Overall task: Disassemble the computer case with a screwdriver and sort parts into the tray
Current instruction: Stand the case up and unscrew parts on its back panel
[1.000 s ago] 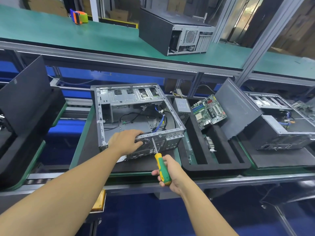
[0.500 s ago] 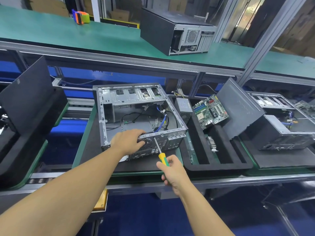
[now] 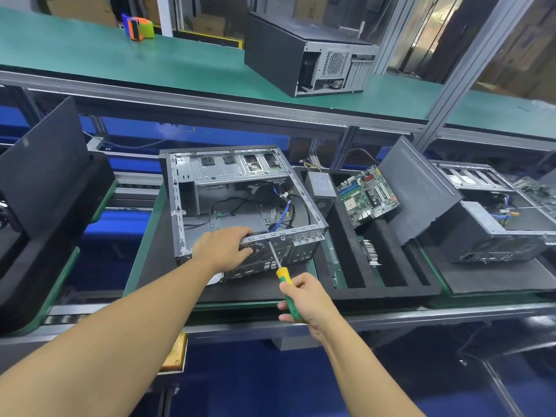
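Note:
An open grey computer case (image 3: 210, 182) lies on a black mat, its rear panel facing me, with loose cables inside. My left hand (image 3: 224, 248) grips the top edge of the rear panel over the fan grille. My right hand (image 3: 304, 297) holds a yellow-and-green screwdriver (image 3: 281, 270), its tip against the rear panel just right of the fan. To the right lies the black foam tray (image 3: 388, 291), holding a green motherboard (image 3: 367, 195), a power supply (image 3: 321, 185), a small card (image 3: 371, 252) and a dark side panel (image 3: 418, 188).
Another opened case (image 3: 493, 233) sits on a mat at the far right. A closed black case (image 3: 307, 52) and an orange-green tape dispenser (image 3: 138, 27) stand on the upper green shelf. A black tray with a leaning panel (image 3: 42, 173) is at the left.
The screwdriver tip stays on the rear panel while my right hand has shifted slightly on the handle. My left hand keeps its hold on the case.

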{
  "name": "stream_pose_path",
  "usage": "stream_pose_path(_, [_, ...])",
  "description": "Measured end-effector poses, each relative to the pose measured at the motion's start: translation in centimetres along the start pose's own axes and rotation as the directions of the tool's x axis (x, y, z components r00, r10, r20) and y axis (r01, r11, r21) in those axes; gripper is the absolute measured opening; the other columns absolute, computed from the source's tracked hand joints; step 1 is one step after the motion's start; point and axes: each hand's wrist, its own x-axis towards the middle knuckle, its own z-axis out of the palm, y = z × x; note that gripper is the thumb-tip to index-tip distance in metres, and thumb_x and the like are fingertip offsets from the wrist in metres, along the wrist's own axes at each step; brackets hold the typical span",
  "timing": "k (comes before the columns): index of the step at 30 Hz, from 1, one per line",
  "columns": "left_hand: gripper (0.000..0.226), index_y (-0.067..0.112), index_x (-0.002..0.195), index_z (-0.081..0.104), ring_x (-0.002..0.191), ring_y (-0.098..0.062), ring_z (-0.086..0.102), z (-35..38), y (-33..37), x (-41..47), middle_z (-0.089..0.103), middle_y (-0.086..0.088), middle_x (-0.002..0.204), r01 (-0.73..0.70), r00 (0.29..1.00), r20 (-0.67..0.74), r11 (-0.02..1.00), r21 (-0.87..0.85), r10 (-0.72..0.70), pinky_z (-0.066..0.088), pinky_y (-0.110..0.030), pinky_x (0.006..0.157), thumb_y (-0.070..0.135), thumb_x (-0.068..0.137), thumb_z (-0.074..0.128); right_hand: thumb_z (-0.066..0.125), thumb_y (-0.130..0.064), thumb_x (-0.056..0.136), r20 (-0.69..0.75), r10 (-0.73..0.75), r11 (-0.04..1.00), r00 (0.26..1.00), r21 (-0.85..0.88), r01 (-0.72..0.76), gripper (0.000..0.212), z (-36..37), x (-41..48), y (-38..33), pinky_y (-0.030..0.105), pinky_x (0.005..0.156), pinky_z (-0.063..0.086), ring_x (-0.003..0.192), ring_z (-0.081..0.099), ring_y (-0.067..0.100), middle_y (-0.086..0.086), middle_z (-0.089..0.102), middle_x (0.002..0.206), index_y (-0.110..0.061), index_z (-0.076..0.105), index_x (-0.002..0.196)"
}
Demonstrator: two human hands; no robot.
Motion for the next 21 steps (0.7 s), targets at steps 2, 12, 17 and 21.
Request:
stream_pose_path(2, [0.04, 0.044, 0.134, 0.046, 0.113, -0.02, 0.063, 0.0, 0.0, 0.0, 0.063, 0.015, 0.129, 0.006, 1.0, 0.002, 1.0, 0.003, -0.006, 0.047, -0.036, 0.083, 0.053, 0.095, 0.051, 0.063, -0.019, 0.095, -0.011, -0.015, 0.999, 1.0, -0.042, 0.014, 0.019, 0.4, -0.2, -0.1, 0.026, 0.049, 0.052, 0.055, 0.061, 0.011, 0.006, 0.057, 0.092, -0.014, 0.044, 0.095])
stream_pose_path(12, [0.043, 0.043, 0.137, 0.044, 0.118, -0.02, 0.061, 0.1, -0.1, 0.1, 0.061, 0.016, 0.133, 0.005, 1.0, 0.013, 1.0, 0.009, -0.006, 0.049, -0.038, 0.087, 0.053, 0.096, 0.05, 0.043, -0.014, 0.101, 0.149, 0.163, 0.978, 0.975, 0.104, -0.179, 0.027, -0.8, -0.2, -1.6, 0.027, 0.048, 0.047, 0.053, 0.056, 0.017, 0.009, 0.068, 0.077, -0.001, 0.066, 0.098])
stream_pose_path(17, [0.045, 0.043, 0.139, 0.043, 0.117, -0.021, 0.062, 0.3, -0.1, 0.1, 0.061, 0.015, 0.134, 0.001, 1.0, 0.006, 1.0, 0.018, -0.001, 0.049, -0.037, 0.086, 0.053, 0.096, 0.049, 0.067, -0.013, 0.092, -0.022, -0.005, 1.0, 1.0, -0.022, 0.005, 0.014, -0.6, -0.1, -1.0, 0.028, 0.054, 0.055, 0.066, 0.057, 0.017, 0.007, 0.056, 0.093, -0.011, 0.053, 0.093])
stream_pose_path(21, [0.043, 0.043, 0.136, 0.045, 0.115, -0.02, 0.062, 0.4, -0.3, 0.2, 0.062, 0.016, 0.131, 0.001, 1.0, -0.004, 1.0, 0.005, -0.001, 0.048, -0.037, 0.085, 0.054, 0.095, 0.051, 0.066, -0.011, 0.091, 0.012, 0.014, 1.0, 1.0, 0.002, -0.014, 0.023, 0.2, -0.2, -0.8, 0.03, 0.054, 0.057, 0.062, 0.061, 0.015, 0.01, 0.057, 0.103, -0.015, 0.046, 0.103])
